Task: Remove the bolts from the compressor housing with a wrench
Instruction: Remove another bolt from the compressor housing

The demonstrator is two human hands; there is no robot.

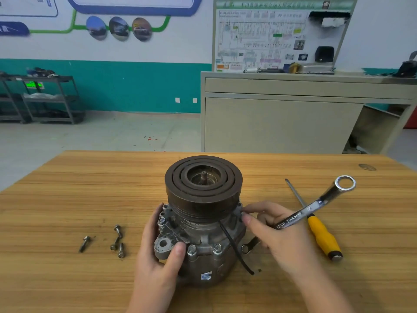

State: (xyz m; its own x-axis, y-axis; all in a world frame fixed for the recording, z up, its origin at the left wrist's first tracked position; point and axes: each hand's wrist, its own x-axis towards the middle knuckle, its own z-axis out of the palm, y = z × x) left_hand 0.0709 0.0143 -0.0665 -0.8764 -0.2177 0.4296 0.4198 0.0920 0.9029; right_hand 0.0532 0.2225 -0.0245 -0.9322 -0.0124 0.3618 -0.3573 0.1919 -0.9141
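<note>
Bolts (191,249) left in the compressor (203,227) at table middle, shafts upright, nearest one at right fingertips; right hand (279,236) pinching it, wrench (316,205) tucked in palm pointing up-right; left hand (158,251) curled round housing's left side, thumb on lug.

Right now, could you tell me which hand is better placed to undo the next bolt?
Right. The right hand already holds the wrench beside the compressor, while the left hand steadies it.

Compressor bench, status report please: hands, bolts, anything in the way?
Left hand steadies compressor. Right hand holds wrench, fingertips at a bolt. Four bolts out. Black cable crosses housing.
</note>
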